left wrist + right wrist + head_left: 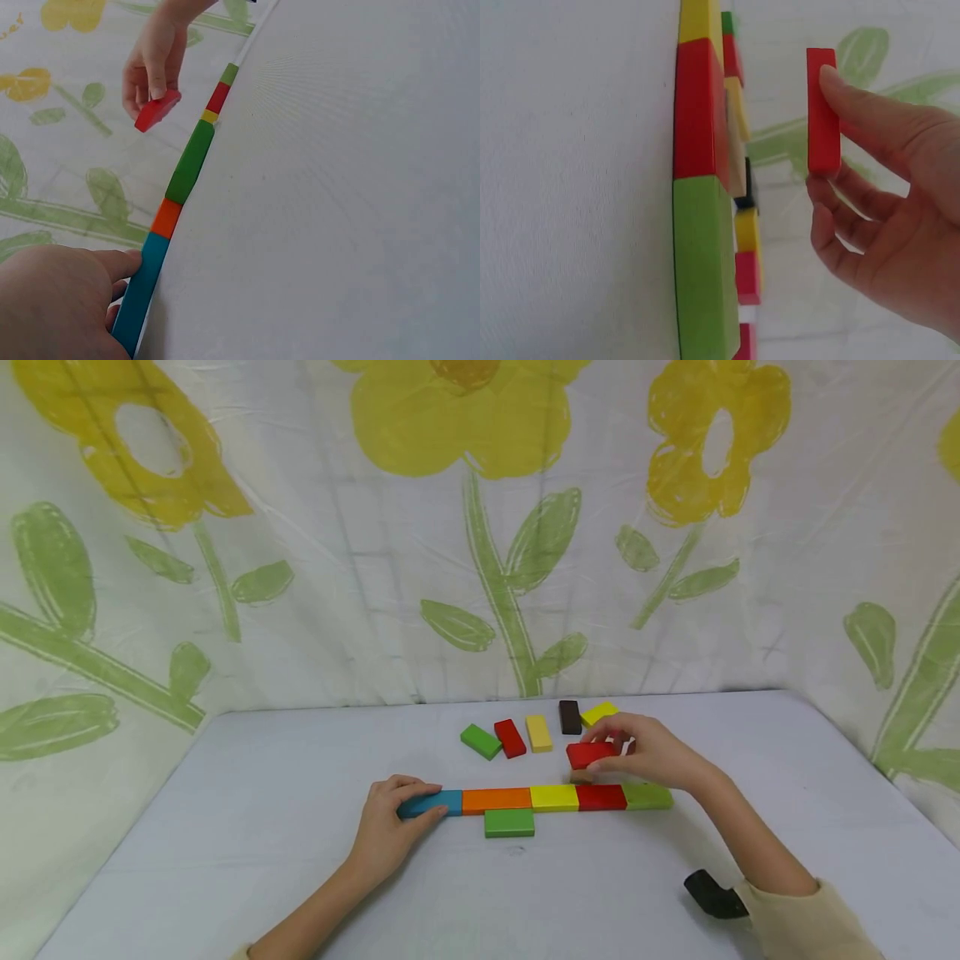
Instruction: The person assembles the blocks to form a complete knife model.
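Note:
In the head view my left hand grips the blue block at the left end of a row, thumb in front and fingers behind. Rightward follow an orange block, a yellow block, a dark red block and a light green block. One green block lies before the row, against the orange one. My right hand pinches a red block between thumb and fingers, held up behind the row. Partly hidden below it is a brown block.
Farther back lie a green block, another red block, a pale yellow block, a dark brown block and a second yellow block. Pinkish-red blocks show in the right wrist view. Beside the right sleeve is a black object.

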`<control>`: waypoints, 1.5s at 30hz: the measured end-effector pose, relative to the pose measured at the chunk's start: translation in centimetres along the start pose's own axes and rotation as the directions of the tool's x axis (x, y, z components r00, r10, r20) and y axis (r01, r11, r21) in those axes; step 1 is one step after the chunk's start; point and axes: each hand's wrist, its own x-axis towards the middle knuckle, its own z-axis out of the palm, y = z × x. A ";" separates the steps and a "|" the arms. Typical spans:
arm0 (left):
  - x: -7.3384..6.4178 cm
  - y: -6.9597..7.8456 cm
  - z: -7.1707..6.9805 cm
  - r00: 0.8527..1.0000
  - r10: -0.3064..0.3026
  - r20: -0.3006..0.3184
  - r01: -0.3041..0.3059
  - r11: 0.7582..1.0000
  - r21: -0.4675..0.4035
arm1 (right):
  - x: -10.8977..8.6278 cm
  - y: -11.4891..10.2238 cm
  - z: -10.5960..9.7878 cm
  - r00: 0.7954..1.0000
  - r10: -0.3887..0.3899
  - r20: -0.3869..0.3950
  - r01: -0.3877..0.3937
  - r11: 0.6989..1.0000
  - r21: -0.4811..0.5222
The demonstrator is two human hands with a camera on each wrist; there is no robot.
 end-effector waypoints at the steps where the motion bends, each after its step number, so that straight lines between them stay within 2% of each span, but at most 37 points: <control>1: 0.0 0.0 0.0 1.000 0.001 0.000 -0.001 1.000 0.001 | 0.0 -0.3 0.2 1.000 -0.004 0.000 0.004 1.000 0.003; 14: 0.0 0.0 0.0 1.000 0.006 -0.004 -0.006 1.000 0.003 | 0.1 -3.8 3.5 0.995 -0.094 0.020 0.093 0.995 0.047; 21: 0.0 -0.1 0.0 1.000 0.007 -0.007 -0.007 1.000 0.003 | 0.2 -4.5 4.7 0.992 -0.112 0.063 0.105 0.989 0.107; 25: 0.0 -0.2 0.0 1.000 0.005 -0.003 -0.005 1.000 0.004 | 0.3 -4.5 5.4 0.987 -0.147 0.069 0.137 0.982 0.130; 41: 0.1 -0.1 0.0 1.000 0.009 -0.014 -0.009 1.000 0.009 | 0.2 -5.6 7.6 0.987 -0.081 0.142 0.057 0.984 0.167; 45: 0.1 -0.1 0.1 0.999 0.028 -0.022 -0.028 1.000 0.015 | 0.2 -5.6 8.1 0.983 -0.095 0.160 0.068 0.984 0.167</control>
